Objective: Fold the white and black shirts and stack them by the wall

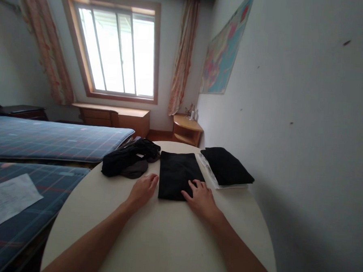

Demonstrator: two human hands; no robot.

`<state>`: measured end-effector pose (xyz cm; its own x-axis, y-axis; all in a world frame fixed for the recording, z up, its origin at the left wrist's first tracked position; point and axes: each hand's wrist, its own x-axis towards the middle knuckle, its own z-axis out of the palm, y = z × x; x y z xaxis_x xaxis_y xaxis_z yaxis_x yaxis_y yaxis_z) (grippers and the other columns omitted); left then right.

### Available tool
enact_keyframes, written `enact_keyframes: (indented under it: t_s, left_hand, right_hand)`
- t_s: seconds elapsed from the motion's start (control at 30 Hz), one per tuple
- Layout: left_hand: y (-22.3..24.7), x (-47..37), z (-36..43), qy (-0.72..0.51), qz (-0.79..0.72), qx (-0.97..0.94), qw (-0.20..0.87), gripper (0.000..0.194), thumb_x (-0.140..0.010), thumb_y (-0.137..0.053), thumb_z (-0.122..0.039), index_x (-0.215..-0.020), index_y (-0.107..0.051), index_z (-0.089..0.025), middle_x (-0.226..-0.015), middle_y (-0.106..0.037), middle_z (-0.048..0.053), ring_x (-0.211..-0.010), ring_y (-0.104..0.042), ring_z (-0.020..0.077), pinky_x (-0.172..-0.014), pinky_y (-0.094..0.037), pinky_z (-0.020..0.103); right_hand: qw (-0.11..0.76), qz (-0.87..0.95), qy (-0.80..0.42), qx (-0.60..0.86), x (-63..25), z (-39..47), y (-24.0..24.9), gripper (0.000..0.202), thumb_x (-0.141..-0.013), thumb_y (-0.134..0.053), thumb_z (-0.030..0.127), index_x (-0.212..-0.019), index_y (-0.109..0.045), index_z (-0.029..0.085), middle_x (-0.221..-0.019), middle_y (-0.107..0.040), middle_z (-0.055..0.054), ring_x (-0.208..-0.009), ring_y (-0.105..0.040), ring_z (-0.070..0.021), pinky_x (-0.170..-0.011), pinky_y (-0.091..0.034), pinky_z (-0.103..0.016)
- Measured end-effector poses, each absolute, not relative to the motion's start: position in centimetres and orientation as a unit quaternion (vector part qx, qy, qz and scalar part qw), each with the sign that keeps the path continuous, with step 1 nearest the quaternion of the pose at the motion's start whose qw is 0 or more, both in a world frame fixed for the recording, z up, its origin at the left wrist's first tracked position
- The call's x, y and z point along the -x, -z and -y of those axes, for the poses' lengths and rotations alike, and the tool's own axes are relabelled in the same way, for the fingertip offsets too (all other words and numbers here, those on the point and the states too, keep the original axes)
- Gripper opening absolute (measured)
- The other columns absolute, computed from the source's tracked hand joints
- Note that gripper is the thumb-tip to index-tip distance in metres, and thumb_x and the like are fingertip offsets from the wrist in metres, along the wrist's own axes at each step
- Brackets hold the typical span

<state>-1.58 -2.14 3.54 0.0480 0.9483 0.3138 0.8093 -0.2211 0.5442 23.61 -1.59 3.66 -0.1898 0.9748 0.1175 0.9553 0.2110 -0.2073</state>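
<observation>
A neatly folded black cloth (179, 172), roughly rectangular, lies flat in the middle of a round white table (164, 232). At its left edge my left hand (144, 189) rests on the tabletop with loosely bent fingers, nothing visible in them. My right hand (201, 198) lies over the cloth's lower right part, fingers spread and fingertips on the fabric. To the left sits a crumpled heap of dark clothing (128, 159). On the right, a stack of folded black fabric (225, 166) lies on a white, plastic-looking sheet or bag (232, 187).
Beds with blue plaid mattresses (53, 139) stand to the left, a sheet of paper (7, 200) on the nearer one. A white wall (305, 158) runs close along the right. Beyond the table are a small wooden corner shelf (188, 123) and a low desk (134, 115) under the window.
</observation>
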Motion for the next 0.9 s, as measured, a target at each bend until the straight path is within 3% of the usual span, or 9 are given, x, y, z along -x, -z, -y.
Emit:
enact_keyframes:
  t_s: [0.17, 0.37, 0.47, 0.6, 0.73, 0.9]
  left_hand:
    - [-3.4, 1.3, 3.0, -0.305, -0.571, -0.746, 0.155, 0.029, -0.093, -0.049, -0.037, -0.114, -0.062, -0.022, -0.098, -0.073, 0.004, -0.083, -0.066, 0.0185, -0.080, -0.047, 0.029]
    - [-2.2, 1.2, 2.6, -0.330, -0.542, -0.755, 0.165, 0.030, -0.085, -0.062, -0.029, -0.115, -0.059, -0.025, -0.101, -0.072, 0.002, -0.089, -0.065, 0.0184, -0.084, -0.045, 0.029]
    - [-2.0, 1.2, 2.4, -0.329, -0.553, -0.741, 0.192, 0.028, -0.085, -0.061, -0.024, -0.113, -0.060, -0.025, -0.096, -0.072, 0.000, -0.086, -0.065, 0.0169, -0.082, -0.045, 0.027]
    - [-2.1, 1.1, 2.1, -0.338, -0.573, -0.719, 0.202, 0.023, -0.085, -0.059, -0.017, -0.108, -0.062, -0.023, -0.088, -0.071, 0.000, -0.081, -0.064, 0.0151, -0.076, -0.044, 0.025]
    - [-1.7, 1.3, 1.6, -0.334, -0.606, -0.699, 0.179, 0.018, -0.088, -0.056, -0.018, -0.103, -0.064, -0.022, -0.080, -0.069, -0.001, -0.076, -0.063, 0.0147, -0.071, -0.042, 0.024]
    - [-1.4, 1.5, 1.4, -0.329, -0.611, -0.704, 0.151, 0.015, -0.090, -0.056, -0.023, -0.101, -0.066, -0.023, -0.078, -0.070, -0.001, -0.079, -0.063, 0.0158, -0.072, -0.041, 0.025]
  right_hand:
    - [0.150, 0.748, -0.029, 0.645, -23.8, -0.1, -2.8, 0.062, -0.092, -0.043, 0.060, -0.139, -0.054, 0.021, -0.143, -0.049, -0.013, -0.131, -0.040, -0.0327, -0.106, -0.031, -0.046]
    - [0.179, 0.735, -0.030, 0.653, -26.8, -0.7, -2.3, 0.054, -0.091, -0.048, 0.051, -0.131, -0.061, 0.018, -0.139, -0.054, -0.012, -0.127, -0.048, -0.0287, -0.106, -0.035, -0.039]
    - [0.191, 0.708, -0.042, 0.679, -29.1, -0.9, -2.5, 0.054, -0.089, -0.052, 0.048, -0.131, -0.059, 0.014, -0.126, -0.062, -0.015, -0.114, -0.059, -0.0284, -0.095, -0.043, -0.036]
    - [0.204, 0.674, -0.115, 0.701, -31.1, -1.3, -2.5, 0.051, -0.087, -0.052, 0.049, -0.123, -0.061, 0.015, -0.091, -0.071, -0.009, -0.087, -0.067, -0.0249, -0.074, -0.046, -0.031]
    - [0.244, 0.683, -0.203, 0.658, -31.5, -1.6, -2.2, 0.045, -0.086, -0.056, 0.043, -0.117, -0.063, 0.012, -0.073, -0.066, -0.004, -0.068, -0.063, -0.0198, -0.063, -0.043, -0.028]
    - [0.291, 0.679, -0.284, 0.611, -31.2, -1.8, -2.2, 0.042, -0.083, -0.057, 0.034, -0.119, -0.063, 0.013, -0.070, -0.062, -0.001, -0.061, -0.056, -0.0148, -0.058, -0.040, -0.025]
